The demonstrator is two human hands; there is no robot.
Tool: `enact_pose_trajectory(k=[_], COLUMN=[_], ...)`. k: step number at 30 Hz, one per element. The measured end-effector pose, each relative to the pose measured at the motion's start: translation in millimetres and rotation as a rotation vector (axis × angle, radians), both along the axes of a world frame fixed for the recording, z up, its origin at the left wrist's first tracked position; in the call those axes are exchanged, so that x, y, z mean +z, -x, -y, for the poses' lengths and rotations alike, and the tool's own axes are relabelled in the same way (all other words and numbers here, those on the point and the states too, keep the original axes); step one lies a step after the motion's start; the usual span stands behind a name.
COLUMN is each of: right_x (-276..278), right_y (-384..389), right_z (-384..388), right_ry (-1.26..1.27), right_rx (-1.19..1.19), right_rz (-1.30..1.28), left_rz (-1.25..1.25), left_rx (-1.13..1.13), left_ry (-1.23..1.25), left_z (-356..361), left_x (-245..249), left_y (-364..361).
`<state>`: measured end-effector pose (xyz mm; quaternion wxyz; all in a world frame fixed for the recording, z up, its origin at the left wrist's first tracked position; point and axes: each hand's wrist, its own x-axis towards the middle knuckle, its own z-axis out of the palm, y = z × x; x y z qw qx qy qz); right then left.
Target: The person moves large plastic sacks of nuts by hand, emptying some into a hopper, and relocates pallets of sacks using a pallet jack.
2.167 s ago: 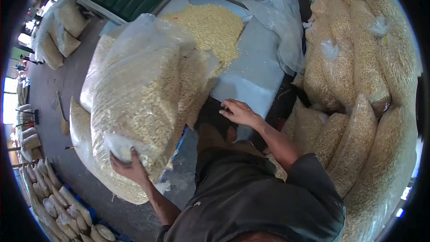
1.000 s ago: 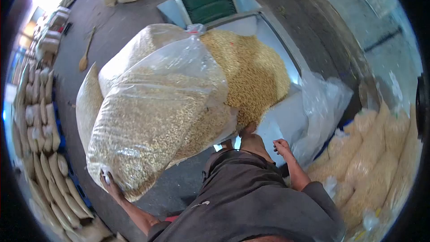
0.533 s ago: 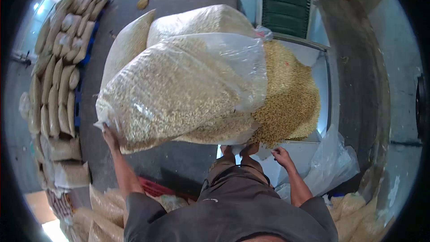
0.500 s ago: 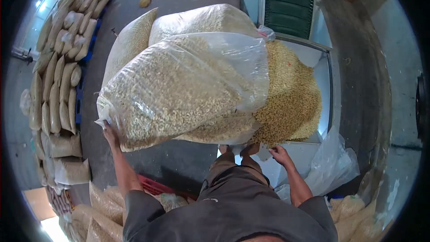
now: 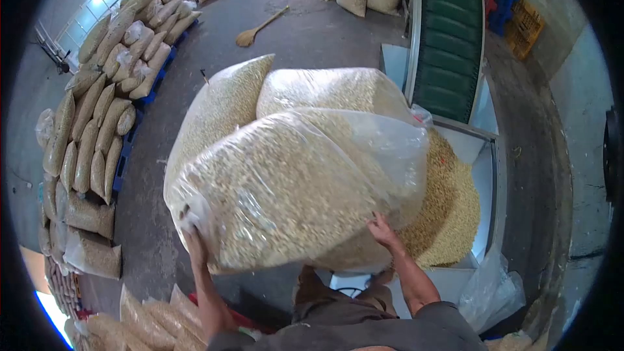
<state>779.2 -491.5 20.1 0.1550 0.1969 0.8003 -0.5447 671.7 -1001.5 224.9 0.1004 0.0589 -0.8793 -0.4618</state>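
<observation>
A large clear plastic bag (image 5: 292,188) full of pale, curved, cashew-like kernels lies tilted across two other filled bags, its slack mouth end toward the metal hopper (image 5: 499,182). My left hand (image 5: 196,240) is closed on the gathered corner at the bag's left end. At the near edge by the mouth, my right hand (image 5: 385,231) grips the plastic, some fingers hidden by it. A heap of golden kernels (image 5: 458,205) fills much of the hopper. Behind are a full bag (image 5: 221,104) on the left and another full bag (image 5: 325,88) beside it.
A green conveyor belt (image 5: 450,39) rises from the hopper's far side. Stacked sacks (image 5: 91,136) line the left on blue pallets. A wooden paddle (image 5: 247,38) lies on the floor. Crumpled plastic (image 5: 491,292) hangs at the hopper's near right; crates (image 5: 520,26) stand far right.
My right hand has moved up from beside the hopper onto the bag's near edge. My left hand still holds the corner, and the bag's left end looks lifted. The view has shifted.
</observation>
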Motion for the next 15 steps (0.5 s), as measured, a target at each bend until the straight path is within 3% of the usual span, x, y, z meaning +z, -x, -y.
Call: enact_pose_trajectory(k=[2,3,6,8,11,12,14,15], right_x=[4.8,6.2,-11.4,-8.1,6.2,8.3,12.1,10.3], right_y=[38.0,53.3,93.7,114.7,141.7,148.7,153.2,155.1], right_z=[19.0,27.5,45.4,60.6,84.9,90.6,96.8,98.0], right_ry=[-0.134,-0.264,-0.480,-0.501,-0.510,-0.513,-0.517,-0.527], right_rx=[-0.114,-0.218,-0.211,-0.227,-0.214,-0.180,-0.171,-0.153], right_rz=[0.007,0.038,0.076,0.132,0.242,0.301,0.283,0.274], left_rz=[-0.077,-0.121,-0.189,0.063,0.008,-0.008,-0.048,-0.056], left_rx=[-0.198,-0.228,-0.174,-0.288,-0.405,-0.406,-0.359,-0.359], left_ry=[0.358,0.341,0.124,0.545,0.341,0.348,0.065,0.069], left_z=[-1.2,-4.4,-13.2,-9.0,-1.0,-4.0,-10.9,-7.3], left_x=[15.4,25.3,56.1,66.2,49.8,59.6,85.9,74.7], left_y=[4.5,8.7,21.0,31.4,38.7,43.2,41.7,43.8])
